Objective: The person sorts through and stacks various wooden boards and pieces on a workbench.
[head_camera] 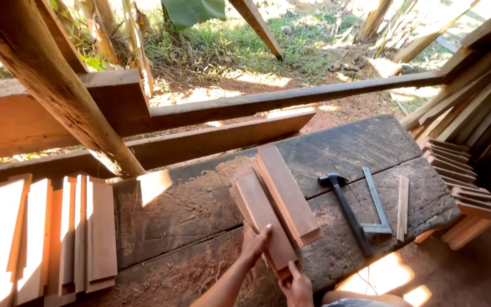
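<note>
Two hands (255,241) (298,287) grip smooth rectangular boards (274,204).

Two hands are in view, the left hand (255,243) and the right hand (298,287), both at two short reddish boards (274,202) that lie side by side on the table (200,210). Also on the table are one hammer (345,210), one metal square (377,207) and one thin wooden strip (403,206). The stacked boards at left (58,239) and at right (461,187) overlap too much to count.
</note>
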